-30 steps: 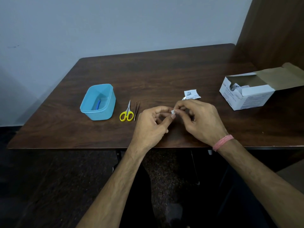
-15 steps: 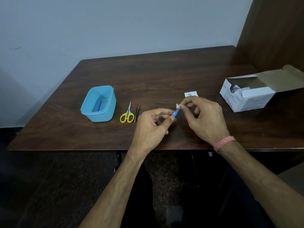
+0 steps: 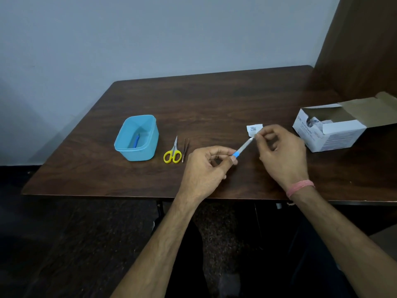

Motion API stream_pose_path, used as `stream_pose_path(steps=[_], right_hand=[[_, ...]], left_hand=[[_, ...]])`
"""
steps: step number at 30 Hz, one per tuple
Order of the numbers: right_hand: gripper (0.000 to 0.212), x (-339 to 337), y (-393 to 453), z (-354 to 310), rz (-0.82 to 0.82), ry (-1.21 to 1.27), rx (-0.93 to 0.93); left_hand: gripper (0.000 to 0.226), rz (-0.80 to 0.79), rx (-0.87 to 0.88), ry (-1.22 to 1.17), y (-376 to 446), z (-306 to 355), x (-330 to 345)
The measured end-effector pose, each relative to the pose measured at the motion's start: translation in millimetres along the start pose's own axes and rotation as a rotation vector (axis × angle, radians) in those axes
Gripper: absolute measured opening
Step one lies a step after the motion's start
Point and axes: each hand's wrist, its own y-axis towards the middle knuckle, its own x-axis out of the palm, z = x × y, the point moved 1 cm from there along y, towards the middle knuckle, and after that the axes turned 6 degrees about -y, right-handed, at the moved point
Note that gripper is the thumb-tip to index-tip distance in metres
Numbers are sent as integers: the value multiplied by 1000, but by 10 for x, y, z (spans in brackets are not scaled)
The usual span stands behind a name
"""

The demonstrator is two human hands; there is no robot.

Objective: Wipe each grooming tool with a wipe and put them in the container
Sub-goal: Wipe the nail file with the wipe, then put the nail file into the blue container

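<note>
My left hand (image 3: 206,166) pinches the blue handle end of a slim metal nail file (image 3: 243,147), which points up and to the right. My right hand (image 3: 279,153) pinches a small white wipe (image 3: 253,137) around the file's far tip. A light blue plastic container (image 3: 137,138) stands at the left with a blue-handled tool (image 3: 136,141) lying inside. Yellow-handled scissors (image 3: 173,152) and dark tweezers (image 3: 185,149) lie side by side on the table between the container and my left hand.
A torn white wipe wrapper (image 3: 254,128) lies just beyond my right fingers. An open white cardboard box of wipes (image 3: 328,131) sits at the right edge of the dark wooden table (image 3: 214,100). A wall is behind, a wooden panel to the right.
My hands were together at first. The right hand has slid the wipe along the file from near the handle out to its tip, exposing the blade; the left hand stayed put.
</note>
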Motion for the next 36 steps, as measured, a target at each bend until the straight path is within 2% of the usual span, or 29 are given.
stream_pose_path(steps=[3,7,10,14,17,20,23,27,31,36], right_hand=[[23,-1,10,73,-20,48,44],[10,-8,-10,15,-60,102,47],[11,-19,-58,-102,-109,137,36],[11,-6,-197,-354,-178,286,38],[8,100,-273,-531,-261,339,19],[9,254,-279,-641,-333,407,52],[8,411,-302,-630,-386,432,85],[10,428,-318,-584,-412,413,83],[9,391,-317,-547,-414,430,78],[10,399,-317,-554,-434,419,71]], left_hand=[[10,27,-9,-30,-1,0,10],[5,121,13,-59,-34,22,45],[2,206,27,-167,-86,132,5],[10,500,177,-119,-147,351,-361],[6,706,146,-96,-123,488,-922],[10,844,52,199,-71,604,-1548],[10,809,-70,490,-6,660,-1941],[9,686,-173,741,91,674,-2089],[8,584,-227,915,191,670,-2018],[1,529,-258,1021,267,664,-1952]])
